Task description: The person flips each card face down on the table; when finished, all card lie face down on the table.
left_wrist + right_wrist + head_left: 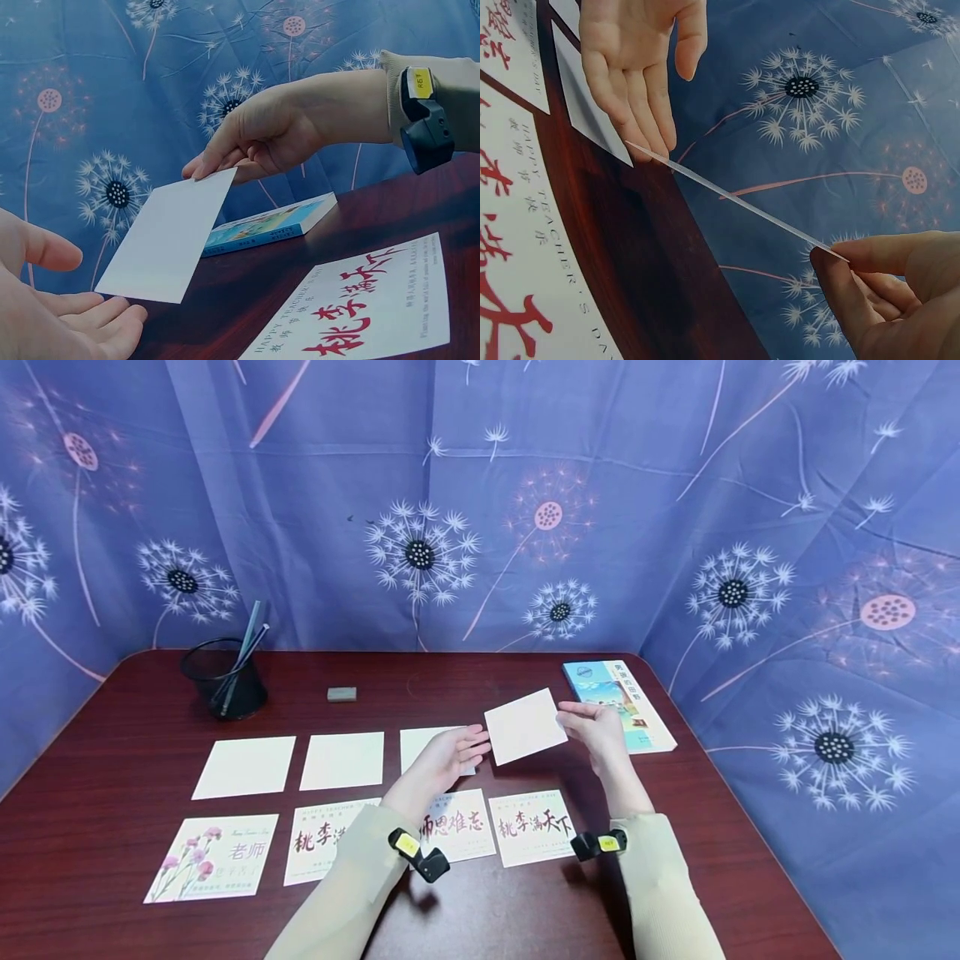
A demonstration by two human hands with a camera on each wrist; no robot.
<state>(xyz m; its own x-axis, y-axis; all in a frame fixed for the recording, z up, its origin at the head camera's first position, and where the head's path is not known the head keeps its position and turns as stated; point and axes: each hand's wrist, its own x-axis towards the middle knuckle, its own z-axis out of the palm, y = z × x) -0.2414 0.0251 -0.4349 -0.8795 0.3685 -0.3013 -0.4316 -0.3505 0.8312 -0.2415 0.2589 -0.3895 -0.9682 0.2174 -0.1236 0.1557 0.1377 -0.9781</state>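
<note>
The right hand (597, 732) pinches a blank white card (527, 727) by its right edge, thumb against fingers, and holds it tilted above the table (487, 914). The left hand (442, 758) lies palm up, fingers extended and thumb spread away from them, with its fingertips at the card's opposite end; whether they touch it I cannot tell. The held card is thus between the two hands. Each wrist wears a small black device with a yellow label, over a pale sleeve.

Under the left hand, partly hidden by it, is a half-covered blank card (414, 745). To that hand's left lie a middle blank card (342, 761) and an outer blank card (244, 767).

Nearer the body than the hands runs a row of four printed cards: one with red lettering (531, 831) between the forearms, two more partly covered by the left arm, and a flower card (212, 860) farthest left.

Just beyond the right hand, and overlapped by it in the head view, is a book (633, 706). Beyond the left hand, off to its left, sit a small grey block (342, 694) and a black pen cup (251, 697). A blue dandelion curtain (480, 427) hangs behind everything.
</note>
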